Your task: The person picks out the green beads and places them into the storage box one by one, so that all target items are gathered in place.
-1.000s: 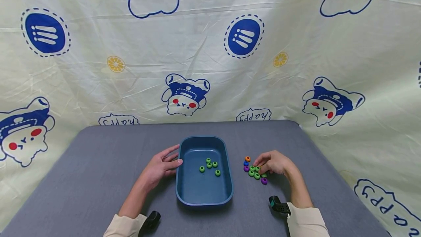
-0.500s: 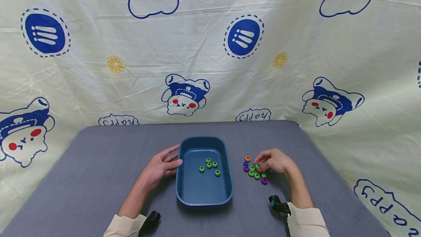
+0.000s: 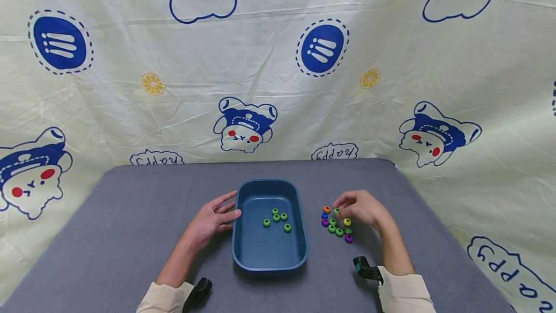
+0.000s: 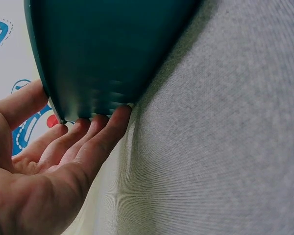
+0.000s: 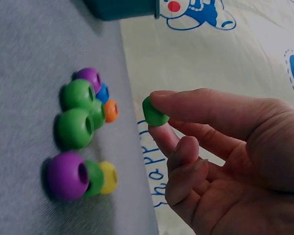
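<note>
A blue tray (image 3: 270, 255) stands on the table with several green beads (image 3: 276, 218) inside. Extended fingers of my left hand (image 3: 212, 219) touch its left wall, the thumb at the rim; the left wrist view shows the fingertips against the wall (image 4: 103, 58). My right hand (image 3: 362, 209) pinches a green bead (image 5: 155, 112) between thumb and finger, above the table. Below and beside it lie green beads (image 5: 74, 128), purple ones (image 5: 67, 176), a blue (image 3: 325, 216), an orange (image 3: 326, 209) and a yellow bead (image 3: 347, 222).
The grey table (image 3: 143, 235) reaches back to a pale printed cloth (image 3: 278, 62). The loose beads are grouped to the right of the tray, whose raised rim runs between them and the beads inside.
My right hand has risen slightly and moved back from the bead group with a green bead pinched. The yellow bead has come into view. My left hand has stayed at the tray.
</note>
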The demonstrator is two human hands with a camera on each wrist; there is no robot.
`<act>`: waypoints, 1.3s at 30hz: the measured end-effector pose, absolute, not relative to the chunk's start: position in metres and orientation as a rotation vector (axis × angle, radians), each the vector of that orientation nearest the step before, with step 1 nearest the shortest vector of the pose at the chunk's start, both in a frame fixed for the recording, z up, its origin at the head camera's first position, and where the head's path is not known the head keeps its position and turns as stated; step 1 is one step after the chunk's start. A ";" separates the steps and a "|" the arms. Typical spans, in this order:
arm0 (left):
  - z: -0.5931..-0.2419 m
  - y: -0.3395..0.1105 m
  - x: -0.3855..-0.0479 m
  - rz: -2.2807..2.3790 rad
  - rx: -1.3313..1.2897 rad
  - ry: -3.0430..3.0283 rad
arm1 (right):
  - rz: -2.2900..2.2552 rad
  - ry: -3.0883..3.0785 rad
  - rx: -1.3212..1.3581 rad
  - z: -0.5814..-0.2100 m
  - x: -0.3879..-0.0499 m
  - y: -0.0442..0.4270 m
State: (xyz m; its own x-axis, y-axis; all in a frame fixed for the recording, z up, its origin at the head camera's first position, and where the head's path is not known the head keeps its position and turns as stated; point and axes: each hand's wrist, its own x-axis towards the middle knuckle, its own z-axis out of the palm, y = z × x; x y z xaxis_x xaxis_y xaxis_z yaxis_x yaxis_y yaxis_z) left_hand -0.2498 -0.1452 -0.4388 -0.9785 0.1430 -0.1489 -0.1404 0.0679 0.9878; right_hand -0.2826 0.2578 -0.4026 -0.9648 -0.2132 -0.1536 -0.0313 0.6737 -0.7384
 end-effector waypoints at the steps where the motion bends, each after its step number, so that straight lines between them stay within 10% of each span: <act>1: -0.439 -0.145 -0.250 2.012 0.002 2.135 | -1.175 2.662 -0.193 -0.401 -0.282 0.256; 39: -0.438 -0.146 -0.249 2.036 0.029 2.111 | -1.418 2.821 -0.342 -0.387 -0.267 0.170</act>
